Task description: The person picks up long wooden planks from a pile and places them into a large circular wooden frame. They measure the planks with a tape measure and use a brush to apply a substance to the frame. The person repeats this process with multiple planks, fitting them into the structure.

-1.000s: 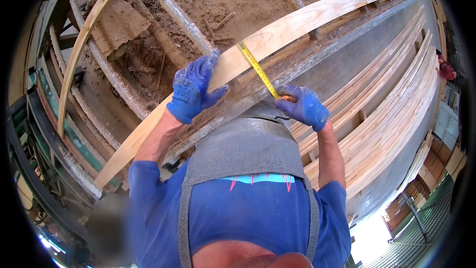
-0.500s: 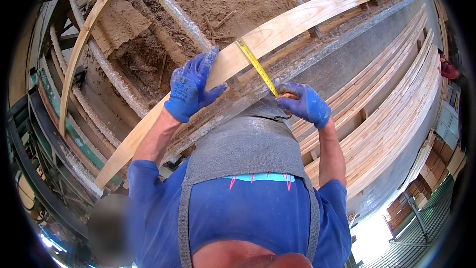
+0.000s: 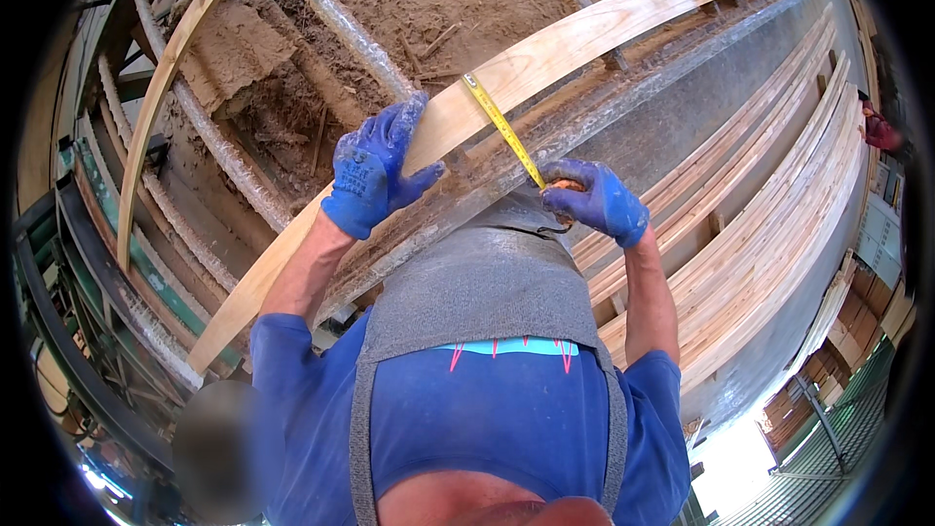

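Tape measure [image 3: 504, 131], clamped in right hand [image 3: 602, 203], spans plank [image 3: 575, 41] edge to edge; left hand [image 3: 375, 170] lies alongside, thumb apart, room between.

On the grey counter [image 3: 696, 81] lie long boards [image 3: 745, 282] in two groups; at the upper left, metal bars [image 3: 341, 22] extend above brown sawdust [image 3: 477, 0], and a thin wooden strip [image 3: 148, 122] crosses over some of them

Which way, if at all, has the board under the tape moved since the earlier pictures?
No, none visible: the board lies the same against the grey bar by the left hand.
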Tool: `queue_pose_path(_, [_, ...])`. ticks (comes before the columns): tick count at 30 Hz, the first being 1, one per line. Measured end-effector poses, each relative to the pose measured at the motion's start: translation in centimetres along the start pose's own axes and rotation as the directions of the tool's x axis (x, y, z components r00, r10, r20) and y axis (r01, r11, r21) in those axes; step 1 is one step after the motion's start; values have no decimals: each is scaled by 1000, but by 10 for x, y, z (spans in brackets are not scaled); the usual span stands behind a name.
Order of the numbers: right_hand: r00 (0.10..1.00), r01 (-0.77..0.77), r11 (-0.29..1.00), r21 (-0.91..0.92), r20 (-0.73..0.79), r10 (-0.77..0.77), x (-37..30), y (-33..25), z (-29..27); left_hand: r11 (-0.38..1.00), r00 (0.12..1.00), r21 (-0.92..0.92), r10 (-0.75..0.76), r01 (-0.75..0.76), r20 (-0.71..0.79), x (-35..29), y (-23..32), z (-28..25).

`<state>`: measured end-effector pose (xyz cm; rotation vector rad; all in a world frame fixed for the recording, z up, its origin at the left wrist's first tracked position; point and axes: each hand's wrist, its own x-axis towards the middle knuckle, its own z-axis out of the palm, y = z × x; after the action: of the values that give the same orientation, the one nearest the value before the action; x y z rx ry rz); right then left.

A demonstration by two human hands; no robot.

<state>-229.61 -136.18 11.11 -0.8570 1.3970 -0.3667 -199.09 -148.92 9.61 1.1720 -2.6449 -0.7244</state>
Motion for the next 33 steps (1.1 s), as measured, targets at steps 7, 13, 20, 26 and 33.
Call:
queue_pose_path(7, [1000,7,999,40,5,-7,0,0,0,1000,1000,21,-2,2,0,0,0,2])
queue_pose_path(13, [1000,10,997,82,3,-10,0,1,1,1000,1000,20,-14,13,12,-2,-1,3])
queue_pose_path(20, [1000,18,993,120,22,-21,1,1,0,999,999,20,-25,25,31,-1,0,2])
queue_pose_path(26, [999,32,996,85,28,-34,3,4,-1,1000,999,11,-25,24,32,-2,-2,3])
queue_pose_path(33, [999,-1,995,99,43,-4,4,8,-1,1000,1000,0,-17,17,13,-3,-3,6])
